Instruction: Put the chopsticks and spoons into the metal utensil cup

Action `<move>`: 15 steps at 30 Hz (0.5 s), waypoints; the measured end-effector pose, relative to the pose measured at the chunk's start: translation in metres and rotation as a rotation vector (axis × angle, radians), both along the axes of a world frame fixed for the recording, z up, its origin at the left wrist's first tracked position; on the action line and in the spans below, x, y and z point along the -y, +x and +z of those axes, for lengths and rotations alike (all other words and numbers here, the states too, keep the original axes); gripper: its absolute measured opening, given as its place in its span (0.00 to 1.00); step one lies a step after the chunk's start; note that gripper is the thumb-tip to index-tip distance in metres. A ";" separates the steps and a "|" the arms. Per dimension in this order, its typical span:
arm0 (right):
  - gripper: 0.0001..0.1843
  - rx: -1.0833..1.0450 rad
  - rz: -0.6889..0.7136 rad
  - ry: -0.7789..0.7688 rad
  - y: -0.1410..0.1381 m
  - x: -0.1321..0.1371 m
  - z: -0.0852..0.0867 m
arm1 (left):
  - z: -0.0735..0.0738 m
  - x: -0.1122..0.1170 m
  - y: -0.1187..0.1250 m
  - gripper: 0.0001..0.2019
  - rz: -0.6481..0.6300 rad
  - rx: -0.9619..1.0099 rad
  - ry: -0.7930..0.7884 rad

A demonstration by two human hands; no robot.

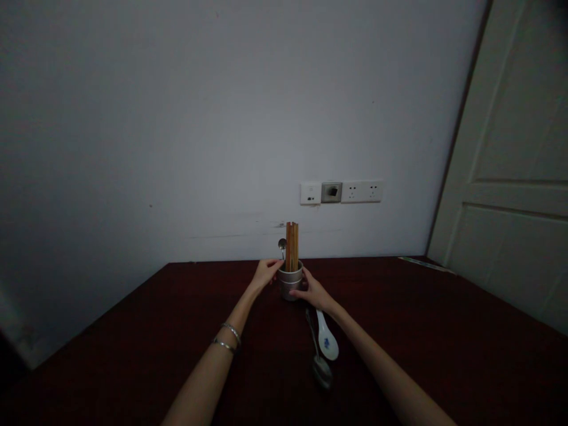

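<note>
The cup [290,283], upright on the table [444,331] near the wall [177,118], was grasped at its rim by the left hand [265,273] and at its side by the right hand [313,292]. Chopsticks [291,245] were stood inside.

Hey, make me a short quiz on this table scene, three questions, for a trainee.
1. True or false: the left hand and the right hand both touch the metal cup.
2. What stands tallest in the cup? A) chopsticks B) forks C) straws
3. How many spoons lie flat on the table?
Key: 1 true. 2 A. 3 two: a ceramic spoon and a metal spoon.
</note>
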State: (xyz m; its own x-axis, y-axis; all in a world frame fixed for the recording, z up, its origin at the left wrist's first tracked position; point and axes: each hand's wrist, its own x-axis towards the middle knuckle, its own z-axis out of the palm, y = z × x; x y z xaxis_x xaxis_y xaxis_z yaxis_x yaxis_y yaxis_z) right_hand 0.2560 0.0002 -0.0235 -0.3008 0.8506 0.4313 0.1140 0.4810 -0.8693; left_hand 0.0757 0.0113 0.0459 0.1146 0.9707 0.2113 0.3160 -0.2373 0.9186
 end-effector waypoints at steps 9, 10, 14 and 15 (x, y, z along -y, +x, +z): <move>0.44 0.044 -0.025 -0.016 0.003 0.000 -0.001 | 0.002 0.007 0.000 0.22 0.037 0.054 0.039; 0.43 0.050 -0.025 -0.015 0.003 0.000 -0.001 | 0.003 0.007 -0.001 0.22 0.076 0.066 0.056; 0.41 0.070 -0.019 -0.008 0.004 0.000 0.000 | 0.018 0.015 -0.004 0.20 0.274 0.100 0.207; 0.41 0.069 -0.014 -0.011 0.004 0.000 0.000 | 0.024 0.019 -0.005 0.19 0.309 0.092 0.264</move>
